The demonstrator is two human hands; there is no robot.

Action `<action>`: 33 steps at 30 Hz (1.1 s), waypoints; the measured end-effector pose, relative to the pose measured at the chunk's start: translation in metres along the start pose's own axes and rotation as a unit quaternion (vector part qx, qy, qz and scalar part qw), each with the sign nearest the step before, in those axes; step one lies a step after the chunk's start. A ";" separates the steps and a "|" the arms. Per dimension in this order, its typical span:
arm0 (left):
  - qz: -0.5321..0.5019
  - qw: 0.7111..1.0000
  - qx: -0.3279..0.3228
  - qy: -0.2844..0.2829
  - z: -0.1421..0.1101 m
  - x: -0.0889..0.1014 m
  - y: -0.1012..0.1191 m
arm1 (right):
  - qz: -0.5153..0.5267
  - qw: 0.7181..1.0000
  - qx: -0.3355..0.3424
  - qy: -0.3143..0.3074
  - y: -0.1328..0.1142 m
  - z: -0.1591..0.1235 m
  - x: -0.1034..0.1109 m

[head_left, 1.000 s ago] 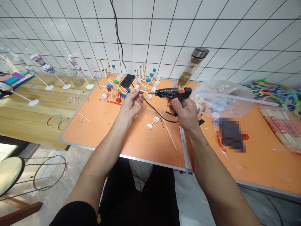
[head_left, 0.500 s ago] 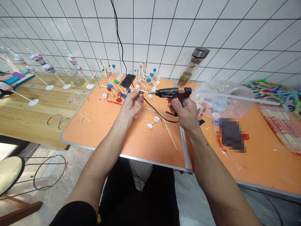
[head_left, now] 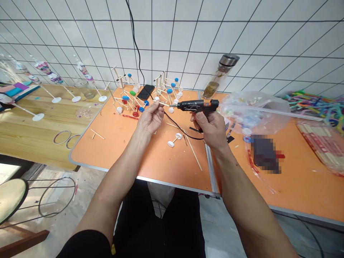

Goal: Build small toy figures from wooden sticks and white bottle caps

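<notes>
On the wooden table [head_left: 32, 134] beyond the orange worktop's left edge, four white-footed stands [head_left: 56, 100] are being displayed, and two hoops [head_left: 62, 137] are lying near the table's front edge. Toward the worktop's [head_left: 107, 154] back edge, two clusters of stick-and-cap models [head_left: 126, 102] are standing on either side of one black phone [head_left: 145, 92]. Over the middle of the worktop, one thin stick [head_left: 164, 104] is being pinched by the fingers [head_left: 158, 108] of the left hand [head_left: 151, 118]. Its free end is being held at or just short of the glue gun's nozzle; whether they are touching cannot be told. The glue gun [head_left: 197, 105] is being gripped by the right hand [head_left: 211, 128], whose fingers are clenched around the handle, while one black cord [head_left: 182, 130] is trailing across the worktop. Steady work here is judged to depend on both wrists being kept still and the fingers being kept clear of the nozzle. Toward the right, one glass bottle [head_left: 219, 75] and one clear plastic bag [head_left: 252, 113] are standing near the back edge, and a heap of coloured straws [head_left: 314, 105] is lying in the far right corner.
</notes>
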State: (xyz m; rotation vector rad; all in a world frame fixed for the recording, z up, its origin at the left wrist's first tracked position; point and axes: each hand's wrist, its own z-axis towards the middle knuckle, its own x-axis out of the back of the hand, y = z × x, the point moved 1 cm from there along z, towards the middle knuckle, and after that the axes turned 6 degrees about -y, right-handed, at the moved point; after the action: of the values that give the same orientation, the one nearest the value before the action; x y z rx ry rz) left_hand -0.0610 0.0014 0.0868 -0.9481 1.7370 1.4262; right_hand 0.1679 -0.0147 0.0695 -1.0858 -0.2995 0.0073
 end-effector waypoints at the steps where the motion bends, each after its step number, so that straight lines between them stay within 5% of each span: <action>1: 0.000 1.000 -0.001 -0.002 0.000 0.000 0.000 | 0.000 1.000 0.002 0.000 0.000 0.000 0.000; 33: -0.008 1.000 0.001 -0.005 0.003 0.004 -0.002 | 0.003 1.000 0.015 -0.001 0.003 0.001 0.001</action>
State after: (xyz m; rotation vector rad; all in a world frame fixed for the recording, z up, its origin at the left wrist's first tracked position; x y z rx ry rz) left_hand -0.0613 0.0037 0.0823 -0.9510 1.7202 1.4161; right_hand 0.1687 -0.0124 0.0671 -1.0561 -0.2964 0.0186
